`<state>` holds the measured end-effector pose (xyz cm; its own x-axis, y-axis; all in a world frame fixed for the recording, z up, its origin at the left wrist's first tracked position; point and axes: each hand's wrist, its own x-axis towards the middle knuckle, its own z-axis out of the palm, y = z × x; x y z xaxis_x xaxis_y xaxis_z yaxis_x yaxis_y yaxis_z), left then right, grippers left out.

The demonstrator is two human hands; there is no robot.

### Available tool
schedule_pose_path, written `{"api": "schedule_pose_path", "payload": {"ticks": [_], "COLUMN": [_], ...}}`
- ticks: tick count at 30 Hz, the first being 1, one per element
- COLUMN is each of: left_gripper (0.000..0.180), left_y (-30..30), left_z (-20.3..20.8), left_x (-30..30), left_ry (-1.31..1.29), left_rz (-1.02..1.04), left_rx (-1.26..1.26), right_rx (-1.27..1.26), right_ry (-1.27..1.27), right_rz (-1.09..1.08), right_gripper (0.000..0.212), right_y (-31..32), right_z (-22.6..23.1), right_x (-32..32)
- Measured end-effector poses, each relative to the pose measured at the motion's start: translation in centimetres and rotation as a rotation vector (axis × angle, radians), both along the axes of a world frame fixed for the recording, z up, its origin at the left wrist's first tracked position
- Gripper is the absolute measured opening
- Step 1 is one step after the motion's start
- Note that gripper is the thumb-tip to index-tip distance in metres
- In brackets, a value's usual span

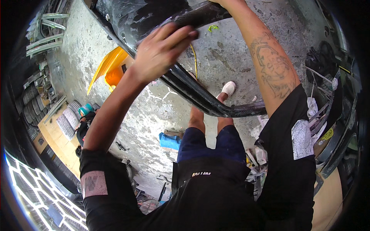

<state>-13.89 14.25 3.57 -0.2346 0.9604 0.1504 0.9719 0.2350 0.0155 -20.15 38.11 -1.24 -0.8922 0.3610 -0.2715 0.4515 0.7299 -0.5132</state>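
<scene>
A large, wet-looking black carbon-fibre-patterned panel (204, 98), with a raised frame and an open gap, stretches before me from the top to above my shoes. My left hand (160, 52) lies over its upper rail, fingers curled and blurred by motion. Something dark shows at those fingertips, too smeared to name. At the top edge of the view, my right hand (226, 2) rests by the far end of the same rail. Its fingers fall outside the picture, so their grip is hidden.
On the concrete floor (146, 115) to the left lies a yellow-orange panel (110, 69). A blue cloth-like item (169, 141) sits near my legs. Stacked parts line the left wall, beside a wooden board (58, 133). Clutter and black parts (325, 61) crowd the right side.
</scene>
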Motion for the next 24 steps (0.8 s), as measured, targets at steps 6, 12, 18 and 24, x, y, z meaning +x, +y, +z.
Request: {"api": "schedule_pose_path", "payload": {"ticks": [6,12,18,24], "left_gripper": [0.057,0.053,0.051,0.043], "left_y": [1.3,4.9,0.5,1.0], "left_z": [0.1,0.2,0.0,-0.6], "left_x": [0.3,0.3,-0.7,-0.6], "left_ry": [0.011,-0.045,0.033,0.01], "left_rz": [-0.008,-0.075,-0.014,-0.021], "left_rx": [0.077,0.05,0.026,0.142], "right_rx": [-0.031,-0.063,-0.038,-0.013], "right_ry": [-0.006,-0.019,-0.005,0.084], "right_rz": [0.001,-0.013,-0.059,0.019], "right_gripper": [0.084,0.086,0.086,0.082], "right_y": [1.2,0.9,-1.3,1.0], "right_z": [-0.5,0.3,1.4,-1.4], "right_x": [0.3,0.8,1.4,0.0]}}
